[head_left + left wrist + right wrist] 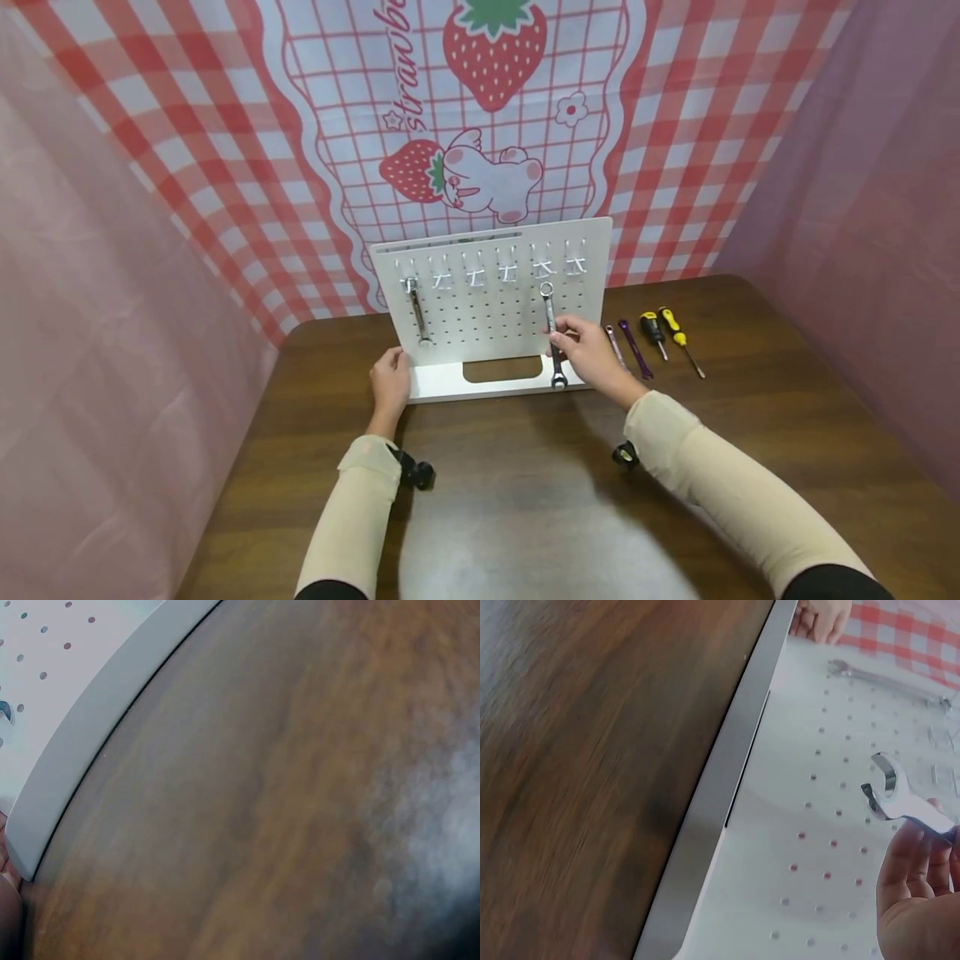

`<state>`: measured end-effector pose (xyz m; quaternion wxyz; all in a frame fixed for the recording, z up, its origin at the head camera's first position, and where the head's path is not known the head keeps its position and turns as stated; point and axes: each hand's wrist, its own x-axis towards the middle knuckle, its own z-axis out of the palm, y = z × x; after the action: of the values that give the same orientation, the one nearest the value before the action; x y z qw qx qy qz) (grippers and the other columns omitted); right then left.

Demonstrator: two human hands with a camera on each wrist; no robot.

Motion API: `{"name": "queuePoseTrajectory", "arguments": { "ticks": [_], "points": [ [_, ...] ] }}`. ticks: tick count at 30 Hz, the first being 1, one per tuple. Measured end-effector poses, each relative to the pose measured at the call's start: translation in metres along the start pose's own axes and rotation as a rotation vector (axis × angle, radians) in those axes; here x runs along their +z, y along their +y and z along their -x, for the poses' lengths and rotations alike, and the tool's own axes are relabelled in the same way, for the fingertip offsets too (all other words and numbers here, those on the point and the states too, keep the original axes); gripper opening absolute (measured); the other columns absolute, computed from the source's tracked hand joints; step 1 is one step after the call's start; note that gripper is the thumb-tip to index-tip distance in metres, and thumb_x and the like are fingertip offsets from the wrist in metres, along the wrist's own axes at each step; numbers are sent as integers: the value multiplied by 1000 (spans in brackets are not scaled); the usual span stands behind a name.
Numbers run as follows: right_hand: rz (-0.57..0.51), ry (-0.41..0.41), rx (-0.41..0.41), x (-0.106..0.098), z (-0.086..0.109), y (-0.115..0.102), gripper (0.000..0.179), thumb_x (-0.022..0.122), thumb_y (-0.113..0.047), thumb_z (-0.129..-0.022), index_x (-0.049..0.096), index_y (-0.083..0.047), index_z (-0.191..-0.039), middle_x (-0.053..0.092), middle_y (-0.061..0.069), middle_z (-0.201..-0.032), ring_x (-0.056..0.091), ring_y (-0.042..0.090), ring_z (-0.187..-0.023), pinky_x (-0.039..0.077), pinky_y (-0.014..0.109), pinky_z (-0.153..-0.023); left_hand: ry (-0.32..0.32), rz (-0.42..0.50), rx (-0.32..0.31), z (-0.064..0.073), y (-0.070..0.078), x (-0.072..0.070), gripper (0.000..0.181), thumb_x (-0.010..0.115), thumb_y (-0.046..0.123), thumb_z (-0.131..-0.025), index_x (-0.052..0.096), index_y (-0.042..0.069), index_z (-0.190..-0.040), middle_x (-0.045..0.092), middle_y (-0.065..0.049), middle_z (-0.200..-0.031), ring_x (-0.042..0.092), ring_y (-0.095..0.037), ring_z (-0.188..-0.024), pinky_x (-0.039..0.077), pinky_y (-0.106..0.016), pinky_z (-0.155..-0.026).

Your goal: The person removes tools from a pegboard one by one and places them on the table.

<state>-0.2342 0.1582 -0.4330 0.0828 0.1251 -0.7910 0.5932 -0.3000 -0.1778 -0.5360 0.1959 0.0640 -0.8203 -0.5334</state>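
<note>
A white pegboard (487, 321) with a row of clear hooks stands on the table. My right hand (591, 354) grips a combination wrench (550, 312) by its shank, in front of the board's right part. Its ring end points up, just below the fifth hook (542, 265); its open jaw (892, 791) points down, as the right wrist view shows closer. My left hand (390, 382) holds the board's lower left corner; only a bit of its fingers (9, 915) shows in the left wrist view. Another wrench (418, 315) hangs from the leftmost hook.
Right of the board lie a small silver wrench (615, 346), a purple wrench (636, 350), a short screwdriver (653, 332) and a longer yellow-and-black screwdriver (678, 337). The brown table (510, 492) spreads in front. A strawberry-print cloth (480, 150) hangs behind.
</note>
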Motion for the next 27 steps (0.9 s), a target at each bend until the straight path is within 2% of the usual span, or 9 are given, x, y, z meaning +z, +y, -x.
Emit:
{"name": "queuePoseTrajectory", "arguments": {
  "ticks": [4, 6, 8, 12, 19, 23, 27],
  "points": [
    [27, 8, 6, -12, 2, -3, 17, 55, 6, -99, 62, 17, -109, 63, 25, -92, 70, 32, -79, 59, 28, -68, -7, -5, 2, 0, -1, -2, 25, 58, 14, -100, 72, -3, -113, 70, -21, -117, 63, -36, -115, 48, -47, -101],
    [47, 11, 12, -19, 3, -1, 17, 55, 6, -99, 63, 17, -109, 63, 26, -93, 69, 25, -78, 58, 26, -68, -10, -2, -2, 1, 0, -2, 25, 58, 14, -100, 72, -3, -113, 70, -21, -118, 63, -35, -115, 48, -46, -101],
    [79, 18, 24, -28, 4, 2, 17, 54, 6, -100, 62, 18, -109, 63, 28, -93, 69, 26, -78, 58, 27, -68, -12, -2, -9, 1, 1, -1, 25, 58, 14, -100, 72, -3, -114, 70, -21, -119, 63, -35, -116, 48, -46, -101],
    [148, 46, 30, -49, 5, 15, 19, 54, 3, -101, 63, 17, -111, 66, 25, -91, 68, 23, -76, 56, 24, -64, -15, -8, -13, 0, 2, -1, 26, 57, 13, -100, 71, -3, -115, 69, -21, -120, 63, -35, -116, 47, -45, -101],
    [228, 117, 19, -89, 8, 23, 19, 57, 0, -101, 65, 14, -109, 68, 29, -93, 68, 16, -71, 54, 24, -57, -13, -14, -3, -1, 2, -2, 25, 57, 13, -100, 72, -2, -114, 70, -20, -119, 63, -35, -115, 48, -46, -100],
    [270, 156, 53, -112, 6, 31, 19, 58, 0, -100, 66, 14, -109, 69, 23, -89, 68, 14, -68, 53, 23, -57, -9, -15, -8, -1, 2, -2, 25, 57, 13, -100, 72, -2, -114, 70, -20, -118, 63, -35, -114, 48, -46, -100],
    [270, 165, 145, -133, 2, 38, 25, 57, -6, -102, 65, 14, -114, 68, 9, -84, 67, 13, -69, 52, 23, -55, -20, -9, -15, 0, 2, -2, 25, 57, 14, -101, 72, -1, -114, 70, -20, -119, 63, -35, -114, 48, -46, -100]
  ]
}}
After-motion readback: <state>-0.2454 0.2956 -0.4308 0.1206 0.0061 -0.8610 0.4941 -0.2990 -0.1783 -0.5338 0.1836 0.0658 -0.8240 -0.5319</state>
